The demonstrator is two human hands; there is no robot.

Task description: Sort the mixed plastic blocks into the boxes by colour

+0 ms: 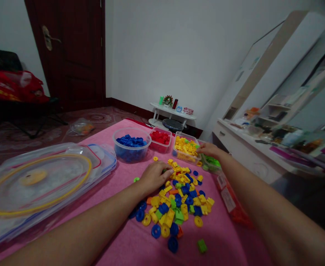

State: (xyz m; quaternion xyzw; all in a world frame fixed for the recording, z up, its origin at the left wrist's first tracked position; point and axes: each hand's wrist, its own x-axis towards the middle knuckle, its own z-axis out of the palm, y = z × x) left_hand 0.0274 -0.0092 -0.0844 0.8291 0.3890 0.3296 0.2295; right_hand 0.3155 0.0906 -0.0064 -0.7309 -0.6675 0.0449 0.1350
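A pile of small plastic toy pieces (179, 201) in yellow, blue, green and orange lies on the pink tablecloth (140, 244). My left hand (154, 176) rests on the pile's far left edge, fingers curled over pieces; what it holds is hidden. My right hand (209, 149) reaches to the far side, over the rim between the tub of yellow pieces (186, 148) and the tub of green pieces (212, 163); its fingers are curled downward. A round bowl of blue pieces (131, 145) and a tub of red pieces (160, 139) stand left of these.
Stacked clear container lids (37, 181) lie at the left of the table. A red packet (231, 201) hangs at the table's right edge. Beyond are a cluttered white desk (262, 144), a small white shelf (173, 114), a dark door (71, 51) and a chair with a red bag (15, 87).
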